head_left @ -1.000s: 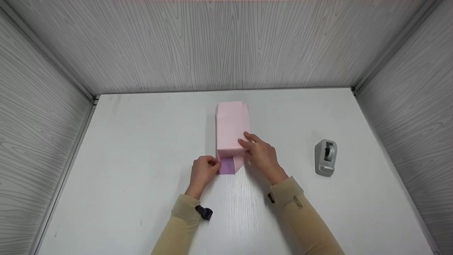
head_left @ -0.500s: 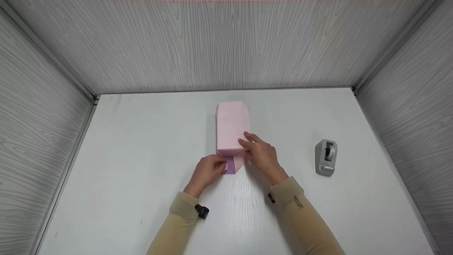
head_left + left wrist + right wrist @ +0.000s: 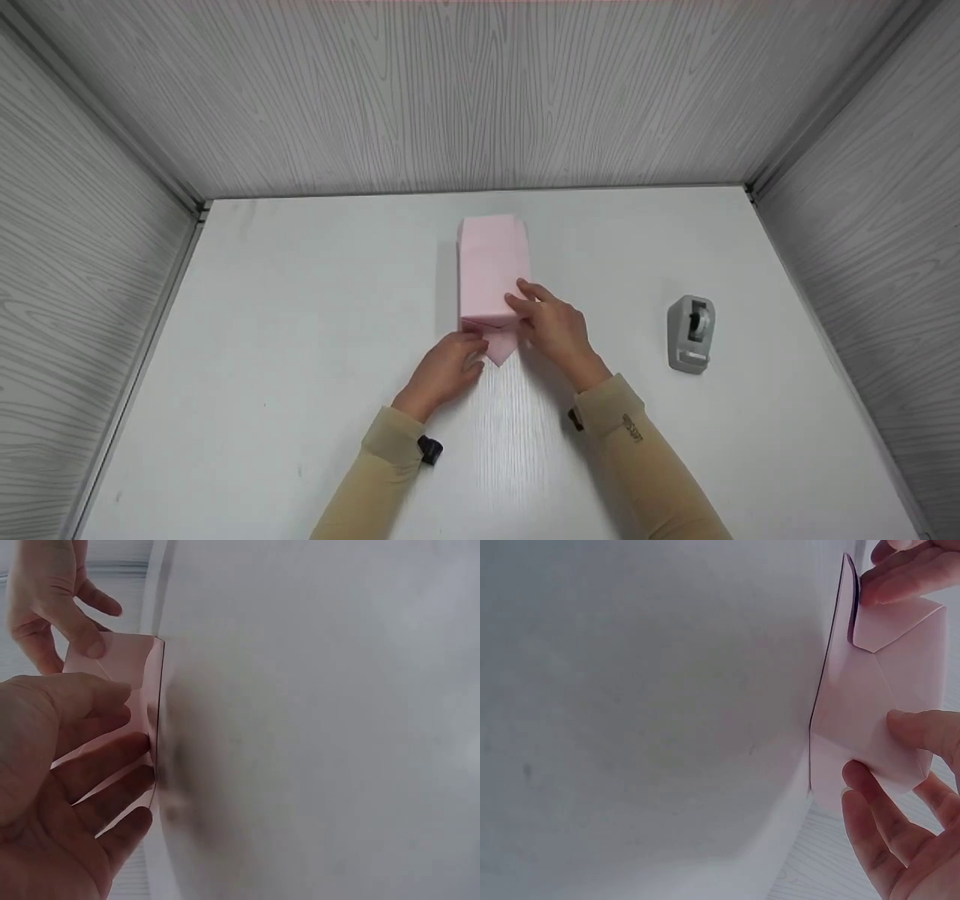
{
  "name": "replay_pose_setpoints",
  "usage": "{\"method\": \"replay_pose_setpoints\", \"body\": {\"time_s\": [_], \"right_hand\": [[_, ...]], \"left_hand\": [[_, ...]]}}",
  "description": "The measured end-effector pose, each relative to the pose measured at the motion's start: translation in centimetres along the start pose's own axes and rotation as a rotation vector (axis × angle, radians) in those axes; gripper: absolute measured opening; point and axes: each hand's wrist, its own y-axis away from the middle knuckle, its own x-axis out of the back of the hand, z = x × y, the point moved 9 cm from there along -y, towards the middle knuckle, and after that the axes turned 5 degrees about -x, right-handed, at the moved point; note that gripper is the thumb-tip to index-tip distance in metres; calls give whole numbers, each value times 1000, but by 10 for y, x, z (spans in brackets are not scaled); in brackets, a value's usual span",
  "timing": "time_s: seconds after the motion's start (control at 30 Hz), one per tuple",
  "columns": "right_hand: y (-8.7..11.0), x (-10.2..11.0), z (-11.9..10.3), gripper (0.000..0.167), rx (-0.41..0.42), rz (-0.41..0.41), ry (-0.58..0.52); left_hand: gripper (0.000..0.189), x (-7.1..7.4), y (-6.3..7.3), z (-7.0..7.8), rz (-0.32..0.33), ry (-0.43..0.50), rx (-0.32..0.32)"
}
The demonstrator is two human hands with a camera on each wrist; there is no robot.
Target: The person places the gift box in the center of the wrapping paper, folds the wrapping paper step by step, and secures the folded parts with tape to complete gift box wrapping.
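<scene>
"Left flap [image 3: 891,624] has turned inward since the earlier frame, under the left hand [image 3: 444,369]."

"And where is the box [image 3: 491,262]?"

"It lies on the bench [image 3: 315,300], between both hands. The right hand [image 3: 556,326] is clamped on its near right corner; the left grip has fingers apart, touching the flap without pinching."

"How far is the work?"

"Both sides of this end look folded, I judge. One pointed flap [image 3: 500,349] sticks outward, so closing seems left. The dispenser [image 3: 691,334] stands well apart, untouched."

Both forearms [image 3: 652,472] slant up from the frame's bottom, left hand [image 3: 448,369] loosely curved below centre, right hand [image 3: 559,326] higher!
</scene>
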Motion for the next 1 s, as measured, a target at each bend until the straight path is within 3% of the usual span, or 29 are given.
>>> {"method": "replay_pose_setpoints", "body": {"time_s": [0.17,0.3,0.73,0.87,1.0], "right_hand": [[0,-1,0,51,3,-1,5],[0,-1,1,50,-1,-2,14],[2,2,-1,49,46,49,-13],[2,0,-1,49,35,29,-1],[2,1,-2,48,37,25,2]], "left_hand": [[33,-1,3,6,9,-124,-54],[36,-2,6,9,-11,-217,-43],[71,-27,17,24,-244,-366,52],[69,-32,23,37,-288,-392,18],[62,-35,29,51,-309,-349,-55]]}}
